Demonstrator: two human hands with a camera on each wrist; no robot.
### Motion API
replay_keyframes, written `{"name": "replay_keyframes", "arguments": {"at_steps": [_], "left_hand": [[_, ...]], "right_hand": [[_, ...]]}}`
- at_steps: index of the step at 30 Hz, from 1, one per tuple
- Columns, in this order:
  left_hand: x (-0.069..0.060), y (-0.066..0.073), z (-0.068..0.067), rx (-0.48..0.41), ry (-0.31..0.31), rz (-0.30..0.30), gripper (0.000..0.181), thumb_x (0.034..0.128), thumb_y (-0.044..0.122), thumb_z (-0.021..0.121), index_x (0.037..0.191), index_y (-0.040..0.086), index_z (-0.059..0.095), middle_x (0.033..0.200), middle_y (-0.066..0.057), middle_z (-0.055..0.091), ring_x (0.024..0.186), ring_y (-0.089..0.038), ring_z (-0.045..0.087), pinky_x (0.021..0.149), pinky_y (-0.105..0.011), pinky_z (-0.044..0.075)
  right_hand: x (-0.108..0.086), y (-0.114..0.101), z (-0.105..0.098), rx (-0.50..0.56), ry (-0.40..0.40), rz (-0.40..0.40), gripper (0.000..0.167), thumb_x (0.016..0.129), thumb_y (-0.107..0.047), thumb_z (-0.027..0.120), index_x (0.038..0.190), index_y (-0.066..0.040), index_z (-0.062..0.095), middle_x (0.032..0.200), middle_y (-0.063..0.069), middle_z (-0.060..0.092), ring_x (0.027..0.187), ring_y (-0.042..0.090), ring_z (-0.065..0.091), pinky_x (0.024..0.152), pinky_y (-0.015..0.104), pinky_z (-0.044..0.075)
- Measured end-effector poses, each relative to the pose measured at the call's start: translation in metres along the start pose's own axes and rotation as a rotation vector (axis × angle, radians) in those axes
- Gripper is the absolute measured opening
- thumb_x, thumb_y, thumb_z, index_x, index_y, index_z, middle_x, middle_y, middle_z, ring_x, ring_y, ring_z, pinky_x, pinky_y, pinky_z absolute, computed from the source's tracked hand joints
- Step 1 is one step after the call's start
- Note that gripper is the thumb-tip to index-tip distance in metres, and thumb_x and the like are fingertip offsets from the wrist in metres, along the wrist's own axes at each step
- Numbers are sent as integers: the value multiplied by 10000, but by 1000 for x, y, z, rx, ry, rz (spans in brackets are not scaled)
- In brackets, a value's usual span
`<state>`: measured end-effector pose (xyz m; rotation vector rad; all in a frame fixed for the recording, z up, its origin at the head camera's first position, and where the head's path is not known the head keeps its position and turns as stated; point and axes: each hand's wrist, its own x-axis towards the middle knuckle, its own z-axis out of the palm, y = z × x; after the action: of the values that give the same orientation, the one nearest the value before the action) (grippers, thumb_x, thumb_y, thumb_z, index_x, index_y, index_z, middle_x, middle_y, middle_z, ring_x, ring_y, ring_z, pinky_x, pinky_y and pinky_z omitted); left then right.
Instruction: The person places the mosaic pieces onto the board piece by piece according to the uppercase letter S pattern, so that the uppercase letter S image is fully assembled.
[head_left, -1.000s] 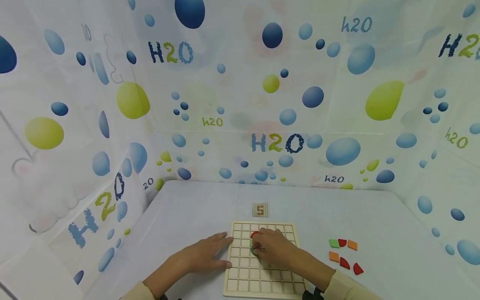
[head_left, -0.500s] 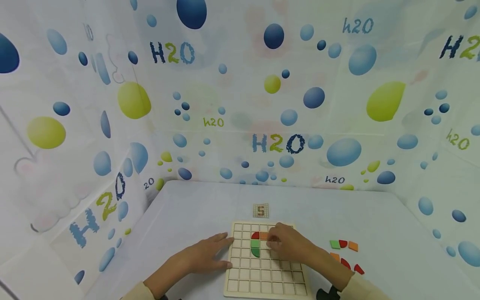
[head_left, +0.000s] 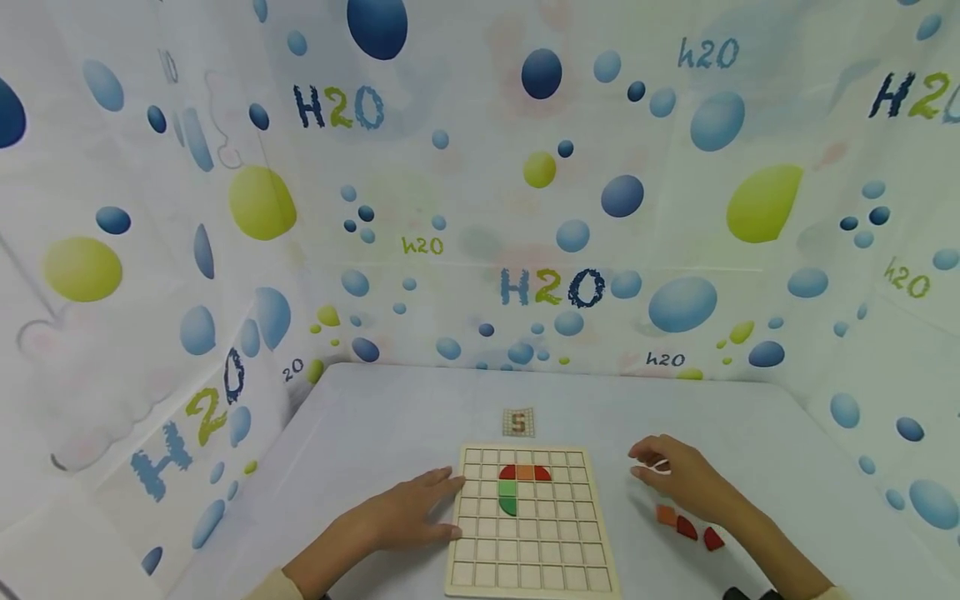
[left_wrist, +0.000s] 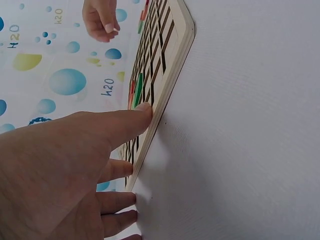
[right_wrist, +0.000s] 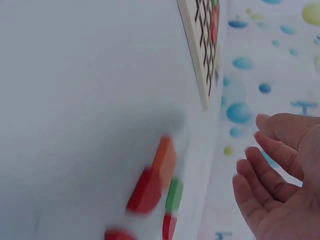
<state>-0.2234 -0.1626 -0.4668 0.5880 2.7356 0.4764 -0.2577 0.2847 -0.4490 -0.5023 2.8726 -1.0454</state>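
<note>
A wooden grid board lies on the table, its left edge touched by my left hand with fingers extended; in the left wrist view the thumb rests on the rim. Set in the grid are a red quarter-round piece, an orange square, another red quarter-round, a light green square and a dark green quarter-round. My right hand hovers right of the board, holding nothing, fingers loosely bent. Near it lie an orange square and two red quarter-rounds.
Behind the board lies a small pattern card showing an S-like figure. In the right wrist view a green square and a red piece lie beyond the orange one; the right hand covers them in the head view. A patterned curtain surrounds the table.
A red quarter-round now sits in the grid right of the orange square, where my right hand was. The right hand has let go and moved right over the loose pieces. My left hand stays put.
</note>
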Motion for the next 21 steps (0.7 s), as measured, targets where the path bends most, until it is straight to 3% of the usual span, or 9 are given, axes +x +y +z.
{"name": "replay_keyframes", "arguments": {"at_steps": [3, 9, 15, 21], "left_hand": [[-1, 0, 0, -4, 3, 0, 825, 928, 668, 694, 1610, 270, 454, 1683, -114, 399, 1527, -373, 418, 1168, -627, 427], [-2, 1, 0, -10, 2, 2, 824, 929, 662, 696, 1608, 261, 458, 1679, -119, 403, 1529, -374, 415, 1174, -627, 420], [-2, 3, -1, -9, -1, -3, 822, 928, 660, 698, 1608, 265, 457, 1679, -114, 404, 1530, -371, 414, 1173, -631, 419], [-1, 2, -1, 4, 2, -7, 824, 927, 663, 698, 1608, 267, 458, 1678, -118, 405, 1528, -369, 418, 1174, -621, 423]], "right_hand": [[-11, 15, -17, 43, 10, 116, 352, 1006, -262, 739, 1280, -49, 678, 1218, 74, 698, 1129, 249, 672, 897, 386, 637], [-30, 46, -40, 54, 27, 194, 404, 1030, -271, 705, 1323, 1, 649, 1232, 125, 707, 1139, 314, 666, 890, 408, 644], [-39, 78, -44, 108, -4, 313, 549, 1020, -335, 715, 1408, 30, 580, 1287, 152, 679, 1148, 281, 644, 959, 464, 617], [-39, 91, -39, 138, -32, 343, 590, 979, -332, 769, 1406, 31, 582, 1308, 156, 667, 1150, 262, 628, 905, 340, 616]]}}
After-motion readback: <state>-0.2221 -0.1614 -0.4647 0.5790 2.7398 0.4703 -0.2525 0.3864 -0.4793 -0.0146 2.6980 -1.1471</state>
